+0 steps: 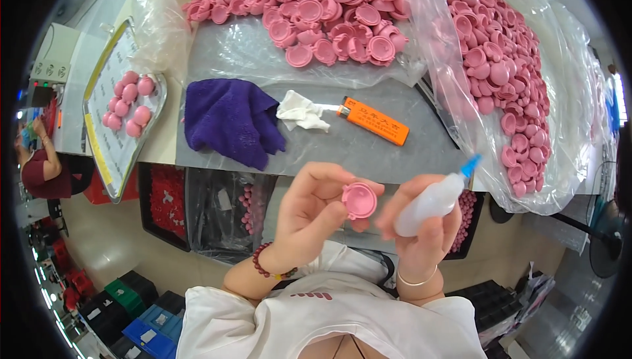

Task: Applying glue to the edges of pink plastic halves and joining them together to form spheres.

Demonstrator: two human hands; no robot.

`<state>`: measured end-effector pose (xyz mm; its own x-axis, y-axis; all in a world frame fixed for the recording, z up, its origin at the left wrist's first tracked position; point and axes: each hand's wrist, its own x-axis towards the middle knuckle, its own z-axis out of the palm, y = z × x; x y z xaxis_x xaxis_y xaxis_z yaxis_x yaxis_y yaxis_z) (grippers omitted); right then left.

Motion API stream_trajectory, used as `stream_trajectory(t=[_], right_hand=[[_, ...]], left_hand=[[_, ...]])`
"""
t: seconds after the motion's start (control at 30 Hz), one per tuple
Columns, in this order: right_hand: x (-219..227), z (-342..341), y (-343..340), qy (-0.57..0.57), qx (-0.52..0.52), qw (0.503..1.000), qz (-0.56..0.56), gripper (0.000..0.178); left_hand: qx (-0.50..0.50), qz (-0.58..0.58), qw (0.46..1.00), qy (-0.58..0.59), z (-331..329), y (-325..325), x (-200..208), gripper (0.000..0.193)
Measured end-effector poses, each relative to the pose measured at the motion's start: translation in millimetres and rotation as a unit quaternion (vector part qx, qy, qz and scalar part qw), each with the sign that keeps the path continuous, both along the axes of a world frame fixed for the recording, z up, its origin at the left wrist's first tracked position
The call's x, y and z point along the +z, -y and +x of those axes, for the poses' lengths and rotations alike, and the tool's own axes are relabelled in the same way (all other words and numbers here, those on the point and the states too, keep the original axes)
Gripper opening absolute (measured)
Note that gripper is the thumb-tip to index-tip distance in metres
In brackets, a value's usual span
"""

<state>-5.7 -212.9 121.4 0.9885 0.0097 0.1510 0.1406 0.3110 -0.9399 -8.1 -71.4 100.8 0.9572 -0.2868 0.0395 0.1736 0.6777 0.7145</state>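
Between the fingertips of my left hand [309, 211] is a small pink plastic half-shell [360, 201], its hollow side facing up. My right hand [424, 227] grips a white squeeze bottle [429, 206] with a blue tip [471, 165], tilted so that the tip points up and to the right. Both hands are in front of the table's near edge, close together but apart. Beyond them on the grey tabletop lie an orange lighter [373, 120], a crumpled white cloth [303, 110] and a folded purple cloth [230, 122].
Pink half-shells [316, 10] are heaped at the back, and more fill a clear plastic bag [559, 95] at the right. Several pink balls [122, 107] rest on a yellow-edged board [105, 148] at the left. Bins [164, 207] stand below the table; another person [46, 161] sits far left.
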Motion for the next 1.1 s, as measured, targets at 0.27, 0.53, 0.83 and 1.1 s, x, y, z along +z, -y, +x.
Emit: stream_trajectory(t=[0.27, 0.53, 0.83, 1.1], right_hand=[[1.8, 11.2, 20.8, 0.217, -0.113, 0.967, -0.069, 0.045], [17.0, 7.4, 19.7, 0.362, -0.045, 0.909, -0.200, 0.061], [16.6, 5.5, 15.5, 0.354, -0.044, 0.910, -0.209, 0.062], [15.4, 7.2, 11.4, 0.360, -0.074, 0.905, -0.215, 0.063]], left_hand=[[-0.011, 0.037, 0.998, -0.040, -4.6, -6.1, 12.3, 0.043], [0.026, 0.058, 0.998, 0.009, -8.3, -3.0, 13.9, 0.044], [0.022, 0.079, 0.997, 0.005, -8.5, -5.9, 14.3, 0.043], [0.008, 0.080, 0.996, 0.026, -8.6, -8.4, 16.2, 0.042]])
